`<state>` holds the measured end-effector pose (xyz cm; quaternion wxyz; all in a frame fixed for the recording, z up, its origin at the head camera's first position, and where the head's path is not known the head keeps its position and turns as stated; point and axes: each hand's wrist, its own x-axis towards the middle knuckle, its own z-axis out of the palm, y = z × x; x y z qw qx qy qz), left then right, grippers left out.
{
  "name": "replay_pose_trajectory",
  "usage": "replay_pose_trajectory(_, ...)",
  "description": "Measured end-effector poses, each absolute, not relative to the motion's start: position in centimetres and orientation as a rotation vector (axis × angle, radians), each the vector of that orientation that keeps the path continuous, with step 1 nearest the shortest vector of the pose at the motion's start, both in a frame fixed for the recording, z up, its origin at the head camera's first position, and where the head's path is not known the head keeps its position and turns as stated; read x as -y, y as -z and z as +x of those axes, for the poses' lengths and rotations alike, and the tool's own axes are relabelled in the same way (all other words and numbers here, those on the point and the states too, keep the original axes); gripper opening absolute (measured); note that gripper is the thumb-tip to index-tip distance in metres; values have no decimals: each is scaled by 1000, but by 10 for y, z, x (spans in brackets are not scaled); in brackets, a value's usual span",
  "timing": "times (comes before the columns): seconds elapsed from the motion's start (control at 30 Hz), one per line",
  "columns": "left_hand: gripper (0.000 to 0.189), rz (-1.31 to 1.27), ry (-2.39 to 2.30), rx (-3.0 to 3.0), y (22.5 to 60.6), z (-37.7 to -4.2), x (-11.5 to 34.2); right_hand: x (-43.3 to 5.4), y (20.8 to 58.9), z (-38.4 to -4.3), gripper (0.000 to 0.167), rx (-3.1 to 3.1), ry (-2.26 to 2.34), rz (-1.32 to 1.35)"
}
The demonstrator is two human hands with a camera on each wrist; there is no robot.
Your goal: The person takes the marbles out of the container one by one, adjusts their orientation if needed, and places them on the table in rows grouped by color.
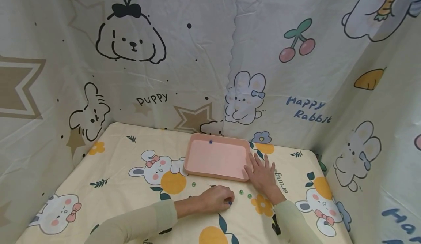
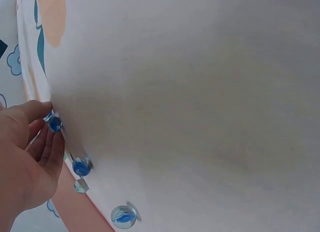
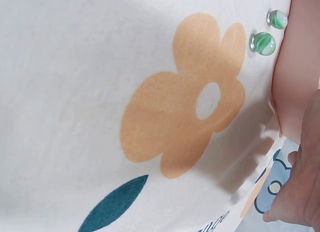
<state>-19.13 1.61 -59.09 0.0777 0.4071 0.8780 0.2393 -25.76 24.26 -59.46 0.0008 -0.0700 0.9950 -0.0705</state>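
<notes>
In the head view my left hand is low over the cloth, its thumb and fingers pinching a blue marble. The left wrist view shows the held blue marble at the fingertips of the left hand. My right hand rests with spread fingers on the right rim of a pink tray. One small blue marble lies inside the tray near its back wall. Two green marbles, one nearer the tray and one by the flower print, lie between my hands.
Another green marble lies in front of the tray's left part. In the left wrist view a clear marble with a blue swirl sits on the cloth. Printed fabric walls stand behind and at both sides.
</notes>
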Motion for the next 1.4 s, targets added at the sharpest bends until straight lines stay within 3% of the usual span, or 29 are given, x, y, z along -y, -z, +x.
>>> replay_pose_trajectory(0.47,13,1086,-976,-2521,587,-199,-10,-241,592,-257,67,-3118,235,-207)
replay_pose_trajectory(0.9,17,701,-1517,-2585,557,-268,11,-241,593,-257,67,-3135,224,-215)
replay_pose_trajectory(1.4,33,237,-1561,-2736,576,-315,21,-240,595,-257,67,-3154,201,-204)
